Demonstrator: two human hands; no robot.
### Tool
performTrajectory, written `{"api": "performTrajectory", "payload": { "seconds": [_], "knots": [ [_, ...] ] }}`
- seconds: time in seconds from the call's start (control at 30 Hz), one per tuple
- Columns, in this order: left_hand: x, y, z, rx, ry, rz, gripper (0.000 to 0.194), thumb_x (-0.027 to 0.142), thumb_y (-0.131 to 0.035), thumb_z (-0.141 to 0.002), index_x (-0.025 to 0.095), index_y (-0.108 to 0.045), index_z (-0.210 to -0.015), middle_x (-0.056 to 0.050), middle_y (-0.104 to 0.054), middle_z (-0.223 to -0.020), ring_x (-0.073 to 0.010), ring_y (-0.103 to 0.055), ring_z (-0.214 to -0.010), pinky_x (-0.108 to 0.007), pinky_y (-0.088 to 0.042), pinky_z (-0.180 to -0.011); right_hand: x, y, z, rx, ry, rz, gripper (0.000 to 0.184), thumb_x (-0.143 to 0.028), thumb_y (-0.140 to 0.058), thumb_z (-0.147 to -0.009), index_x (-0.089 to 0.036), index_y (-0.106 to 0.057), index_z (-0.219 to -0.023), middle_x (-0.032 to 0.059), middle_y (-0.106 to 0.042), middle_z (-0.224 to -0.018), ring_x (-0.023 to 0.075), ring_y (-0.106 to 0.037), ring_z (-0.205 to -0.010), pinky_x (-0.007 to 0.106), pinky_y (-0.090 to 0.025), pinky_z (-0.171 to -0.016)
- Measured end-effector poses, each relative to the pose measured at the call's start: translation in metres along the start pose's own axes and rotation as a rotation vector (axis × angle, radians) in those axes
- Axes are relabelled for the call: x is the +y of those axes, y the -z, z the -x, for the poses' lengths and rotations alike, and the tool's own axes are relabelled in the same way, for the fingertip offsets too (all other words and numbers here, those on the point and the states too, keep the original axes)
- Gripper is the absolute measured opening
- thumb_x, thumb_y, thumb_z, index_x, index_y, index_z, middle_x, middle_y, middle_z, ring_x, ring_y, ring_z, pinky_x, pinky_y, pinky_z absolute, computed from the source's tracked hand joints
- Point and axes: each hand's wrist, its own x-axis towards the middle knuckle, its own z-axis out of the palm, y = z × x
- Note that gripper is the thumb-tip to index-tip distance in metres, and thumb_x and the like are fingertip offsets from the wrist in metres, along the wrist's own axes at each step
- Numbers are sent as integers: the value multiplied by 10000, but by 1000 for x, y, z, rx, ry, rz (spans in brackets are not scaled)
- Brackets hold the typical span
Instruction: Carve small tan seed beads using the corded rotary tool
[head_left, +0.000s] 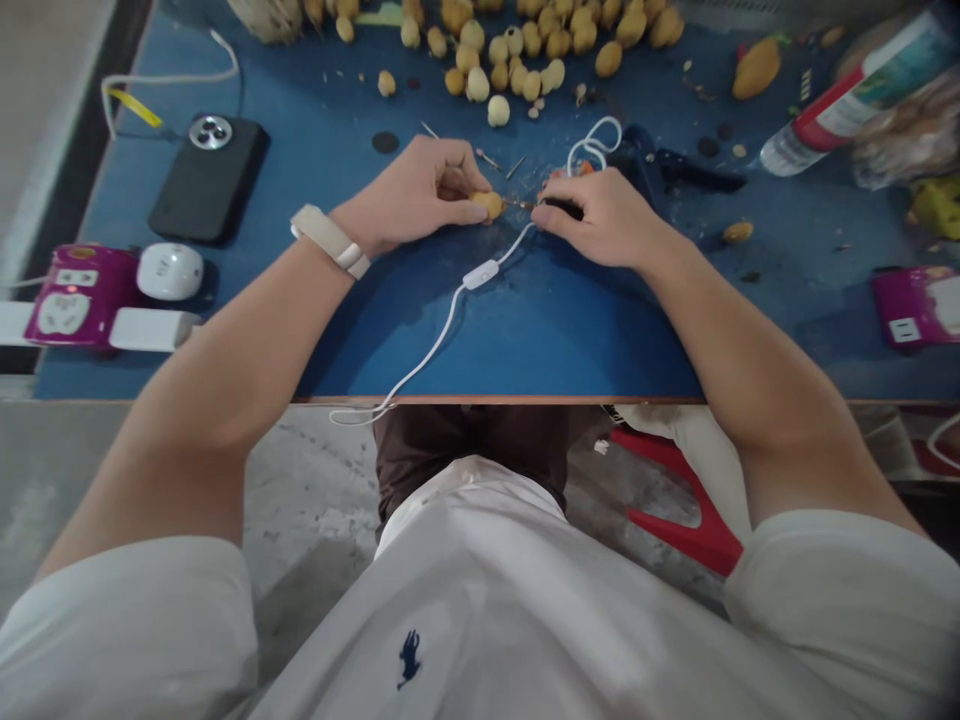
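Observation:
Between the thumb and fingers of my left hand (439,190) is a small yellowish, rounded nut-like piece (490,205). My right hand (592,215) is closed around a small dark-handled rotary tool (564,207). Its thin metal bit (517,203) points left and meets or nearly meets the piece; I cannot tell if they touch. A white cord (450,318) with an inline switch (481,274) runs from near my right hand to the table's front edge. Just beyond my hands lie a few loose thin bits (487,160).
Many yellowish nut-like pieces (499,75) are heaped at the back of the blue table (480,350). A black phone (206,185) and a purple power socket (82,300) are on the left. A spray can (832,110) and another purple socket (915,305) are on the right.

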Motion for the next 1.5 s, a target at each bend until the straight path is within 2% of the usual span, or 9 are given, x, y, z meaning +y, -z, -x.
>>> {"api": "performTrajectory", "payload": {
  "seconds": [0.13, 0.23, 0.37, 0.53, 0.77, 0.97, 1.2, 1.37, 1.5],
  "knots": [
    [-1, 0, 1, 2, 1, -7, 539, 785, -1054, -951, 320, -795, -1039, -56, -954, -1249, -328, -873, -1270, -655, -670, -1226, 6, -3, 2, 23, 0, -14, 828, -1122, -526, -1138, -336, -749, -1004, 106, -774, -917, 369, -714, -906, 575, -598, -947],
    [-4, 1, -1, 2, 17, -24, 551, 817, -1059, -919, 348, -798, -1044, -54, -978, -1250, -364, -858, -1272, -664, -642, -1203, 10, -5, 4, 35, -4, -43, 773, -1078, -583, -1148, -347, -833, -1121, 111, -806, -944, 423, -773, -1006, 598, -632, -996],
    [-9, 2, -3, -19, 7, -22, 567, 840, -1075, -912, 368, -790, -1047, -39, -995, -1357, -349, -808, -1263, -676, -596, -1227, 10, -5, 5, 33, -1, -44, 759, -1048, -576, -1171, -345, -863, -1163, 109, -828, -968, 406, -765, -978, 592, -628, -985],
    [-18, 3, -8, -8, -25, 31, 646, 833, -1150, -838, 325, -822, -1066, -68, -988, -1231, -354, -786, -1304, -607, -606, -1210, 8, -4, 6, 19, 12, -2, 764, -1005, -521, -1217, -329, -874, -1176, 112, -880, -1065, 380, -774, -970, 560, -623, -976],
    [-22, 6, -10, -34, -50, 24, 525, 722, -1131, -936, 335, -802, -1069, -42, -985, -1339, -357, -752, -1286, -685, -543, -1241, 10, -5, 6, 27, 12, 35, 681, -903, -544, -1265, -323, -899, -1235, 110, -903, -1104, 393, -815, -1047, 542, -622, -991],
    [-22, 4, -9, -8, -59, 20, 524, 730, -1107, -910, 312, -813, -1028, -81, -983, -1352, -336, -793, -1218, -641, -625, -1148, 14, -7, 6, 34, 16, 41, 675, -889, -554, -1266, -319, -913, -1217, 110, -910, -1107, 386, -811, -1018, 540, -622, -975],
    [-23, 6, -10, -27, -42, 10, 564, 752, -1141, -908, 314, -811, -1043, -90, -967, -1313, -390, -778, -1300, -677, -630, -1213, 15, -6, 7, 48, 39, 18, 719, -932, -559, -1246, -312, -923, -1231, 110, -905, -1061, 390, -809, -1003, 548, -632, -957],
    [-24, 5, -9, -27, -55, 19, 543, 707, -1122, -934, 297, -791, -1065, -120, -940, -1245, -466, -816, -1420, -698, -625, -1250, 14, -7, 8, 51, 35, 16, 706, -908, -559, -1258, -305, -926, -1234, 115, -910, -1098, 392, -820, -1014, 564, -637, -981],
    [-23, 4, -9, -33, -43, 3, 604, 782, -1130, -898, 303, -813, -1083, -102, -942, -1236, -409, -796, -1338, -672, -625, -1233, 16, -8, 7, 60, 40, 13, 714, -939, -573, -1243, -317, -924, -1234, 109, -910, -1082, 406, -835, -1071, 558, -647, -1002]
  ]
}}
